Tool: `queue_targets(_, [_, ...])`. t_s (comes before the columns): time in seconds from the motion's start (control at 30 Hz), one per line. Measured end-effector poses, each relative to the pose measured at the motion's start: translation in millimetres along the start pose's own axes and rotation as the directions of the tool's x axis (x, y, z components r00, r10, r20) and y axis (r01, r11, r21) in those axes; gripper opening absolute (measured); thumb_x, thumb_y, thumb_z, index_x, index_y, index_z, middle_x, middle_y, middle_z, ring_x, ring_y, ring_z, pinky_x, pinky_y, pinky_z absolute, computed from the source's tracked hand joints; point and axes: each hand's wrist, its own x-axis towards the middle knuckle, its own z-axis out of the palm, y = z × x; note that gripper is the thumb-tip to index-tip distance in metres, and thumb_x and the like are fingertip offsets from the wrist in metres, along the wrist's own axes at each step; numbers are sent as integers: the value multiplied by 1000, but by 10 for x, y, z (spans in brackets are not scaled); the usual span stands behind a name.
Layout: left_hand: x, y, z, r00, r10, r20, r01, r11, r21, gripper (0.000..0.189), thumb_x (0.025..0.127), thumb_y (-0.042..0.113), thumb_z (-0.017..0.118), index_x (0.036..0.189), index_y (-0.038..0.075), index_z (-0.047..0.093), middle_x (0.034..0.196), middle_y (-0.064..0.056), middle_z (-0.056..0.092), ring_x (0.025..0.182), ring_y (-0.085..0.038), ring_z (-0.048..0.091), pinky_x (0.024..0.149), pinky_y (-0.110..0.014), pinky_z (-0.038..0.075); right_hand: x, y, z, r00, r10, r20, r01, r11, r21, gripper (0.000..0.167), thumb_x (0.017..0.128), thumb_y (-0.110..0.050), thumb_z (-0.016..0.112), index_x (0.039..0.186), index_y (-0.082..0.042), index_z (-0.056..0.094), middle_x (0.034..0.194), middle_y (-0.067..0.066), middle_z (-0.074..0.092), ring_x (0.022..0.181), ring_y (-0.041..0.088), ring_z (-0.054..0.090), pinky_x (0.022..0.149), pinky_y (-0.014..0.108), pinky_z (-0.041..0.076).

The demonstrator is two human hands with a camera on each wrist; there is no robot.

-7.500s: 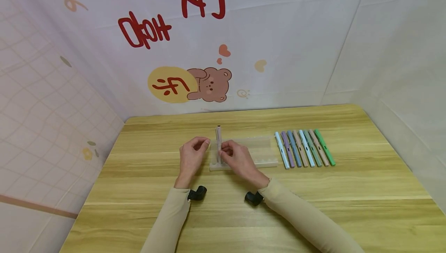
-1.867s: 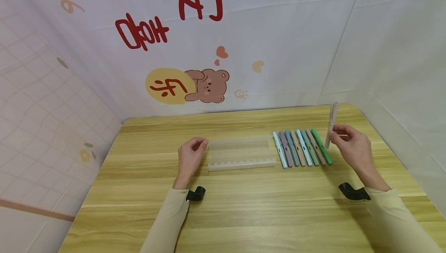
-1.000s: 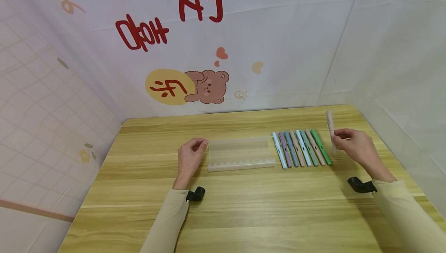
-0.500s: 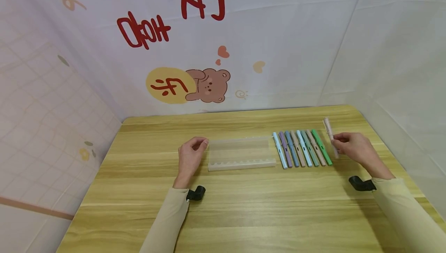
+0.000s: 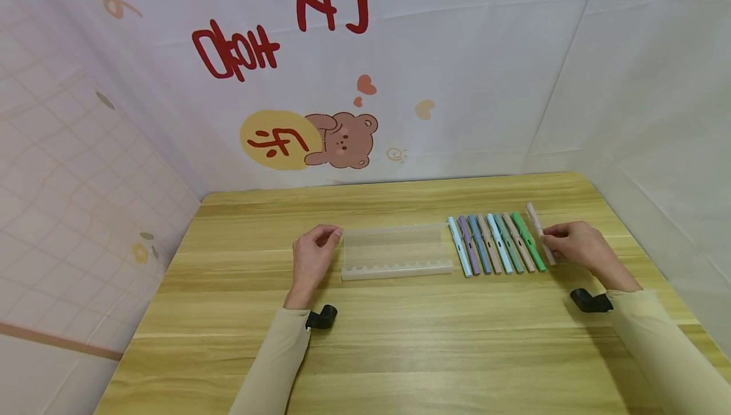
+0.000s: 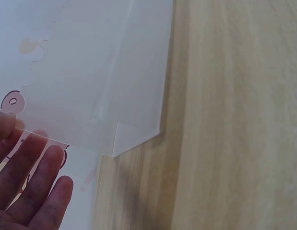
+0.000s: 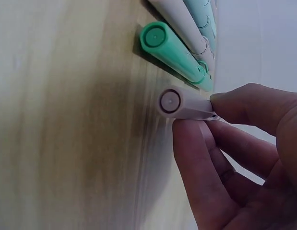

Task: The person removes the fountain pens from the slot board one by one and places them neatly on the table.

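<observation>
My right hand [image 5: 579, 247] pinches a pale pink pen [image 5: 533, 217] between thumb and fingers, just right of the green pen [image 5: 528, 242]. In the right wrist view the pale pink pen [image 7: 189, 103] points its round end at the camera, a small gap from the green pen [image 7: 174, 55]. Whether it touches the table I cannot tell. My left hand [image 5: 314, 259] pinches the upper left corner of a translucent plastic pen stand [image 5: 394, 247], which has a scalloped front ledge and bears no pens. In the left wrist view the fingers [image 6: 50, 163] meet the stand's edge.
Several capped pens in light blue, purple, blue, brown and green [image 5: 488, 243] lie side by side right of the stand. All rest on a wood-grain table [image 5: 422, 339]. A printed white cloth [image 5: 468, 72] hangs behind, with more cloth along both sides.
Earlier the pale pink pen stood upright at the stand's left end. My right hand has carried it right, past the green pen, then tilted and lowered it. My left hand has stayed.
</observation>
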Motion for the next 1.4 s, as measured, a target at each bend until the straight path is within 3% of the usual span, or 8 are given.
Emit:
queue_targets(0.43, [-17,5,9,1000,5,-5,-5,1000,-9,15,98,21,74,103,8,81,98,-7,78,86,-23,72,79,-37,55,30,92,43,999,-8,44,5,997,78,51,106,-21,59,133,22,54,113,29,71,88,19,73,70,30,60])
queue_targets(0.97, [-20,7,15,1000,0,-7,0,1000,3,15,98,21,73,102,9,80,96,-5,78,84,-21,71,77,-35,54,-8,35,48,1000,-19,20,19,1000,-10,44,105,-21,61,129,16,62,95,12,77,81,16,70,66,28,55])
queue_targets(1.4, [-23,18,6,1000,-2,8,2,1000,31,16,99,23,72,103,9,81,97,-5,79,86,-21,72,79,-38,55,-25,36,59,1000,-22,-17,21,998,-58,44,103,-26,64,125,12,67,98,13,77,81,15,68,70,34,54])
